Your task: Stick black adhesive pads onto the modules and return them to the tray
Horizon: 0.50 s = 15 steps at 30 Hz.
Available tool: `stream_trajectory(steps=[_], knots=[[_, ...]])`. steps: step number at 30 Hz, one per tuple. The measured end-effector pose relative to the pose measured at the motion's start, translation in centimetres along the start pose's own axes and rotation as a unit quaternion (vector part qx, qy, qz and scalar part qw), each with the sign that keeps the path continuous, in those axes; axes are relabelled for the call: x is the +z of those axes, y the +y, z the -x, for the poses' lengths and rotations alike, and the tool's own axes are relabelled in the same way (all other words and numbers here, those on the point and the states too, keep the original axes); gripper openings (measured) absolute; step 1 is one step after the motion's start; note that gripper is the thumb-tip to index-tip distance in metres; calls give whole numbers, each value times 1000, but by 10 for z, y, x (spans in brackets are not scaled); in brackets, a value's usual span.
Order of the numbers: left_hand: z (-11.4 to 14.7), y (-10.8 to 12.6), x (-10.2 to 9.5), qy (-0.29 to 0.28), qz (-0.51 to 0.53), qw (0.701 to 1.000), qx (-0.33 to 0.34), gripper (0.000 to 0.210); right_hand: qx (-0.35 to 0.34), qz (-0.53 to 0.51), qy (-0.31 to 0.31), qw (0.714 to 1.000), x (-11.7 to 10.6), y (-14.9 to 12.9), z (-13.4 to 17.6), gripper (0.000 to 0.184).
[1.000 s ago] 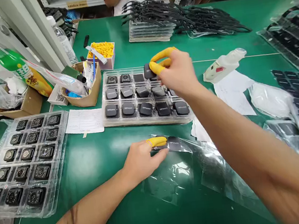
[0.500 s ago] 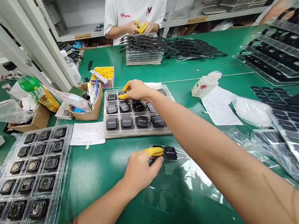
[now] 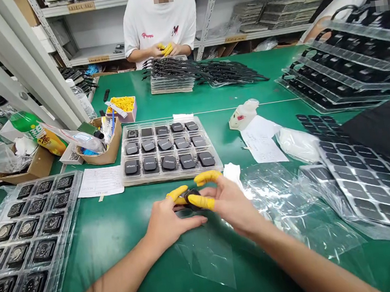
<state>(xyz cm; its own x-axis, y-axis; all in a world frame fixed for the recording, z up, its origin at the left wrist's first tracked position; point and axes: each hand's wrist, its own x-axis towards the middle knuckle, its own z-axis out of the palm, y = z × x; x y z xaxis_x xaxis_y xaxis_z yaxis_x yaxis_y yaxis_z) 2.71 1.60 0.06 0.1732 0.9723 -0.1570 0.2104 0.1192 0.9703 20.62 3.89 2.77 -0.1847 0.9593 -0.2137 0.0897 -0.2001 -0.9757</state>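
Note:
Over the near middle of the table, a black smartwatch body (image 3: 191, 197) is held between my two hands. My right hand (image 3: 228, 203) pinches it with yellow-capped fingers. My left hand (image 3: 170, 217) has its yellow-capped fingers closed at the watch's left side, its thumb stretched out below; whatever else it may hold is hidden. Just beyond is a clear plastic tray (image 3: 170, 176) of watches, most covered by black square labels. In its back row, the far-left watch (image 3: 132, 133) has a bare face, and the second pocket (image 3: 147, 132) shows no watch. Clear film (image 3: 212, 262) lies below my hands.
At left is another tray of watches (image 3: 35, 222), with a paper sheet (image 3: 100, 181) and parts boxes (image 3: 105, 150) nearby. Clear plastic bags (image 3: 286, 196) and black label sheets (image 3: 372, 176) lie at right. A co-worker (image 3: 162, 22) sits across, behind piled black straps (image 3: 185, 69).
My right hand has come back from the tray's back row with a smartwatch and met my left hand. The black label strip by my left hand is no longer plainly visible. The view has shifted.

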Motion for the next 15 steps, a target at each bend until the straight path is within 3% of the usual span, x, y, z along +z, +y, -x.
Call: stream_trajectory(steps=[6, 10, 15], knots=[[2, 2, 2, 18, -1, 999, -33, 83, -58, 57, 10, 997, 10, 32, 4, 7], [1, -1, 2, 23, -1, 1000, -15, 67, -88, 37, 24, 995, 13, 36, 3, 6], [1, -4, 1, 33, -21, 999, 28, 47, -93, 16, 62, 994, 18, 24, 8, 18]])
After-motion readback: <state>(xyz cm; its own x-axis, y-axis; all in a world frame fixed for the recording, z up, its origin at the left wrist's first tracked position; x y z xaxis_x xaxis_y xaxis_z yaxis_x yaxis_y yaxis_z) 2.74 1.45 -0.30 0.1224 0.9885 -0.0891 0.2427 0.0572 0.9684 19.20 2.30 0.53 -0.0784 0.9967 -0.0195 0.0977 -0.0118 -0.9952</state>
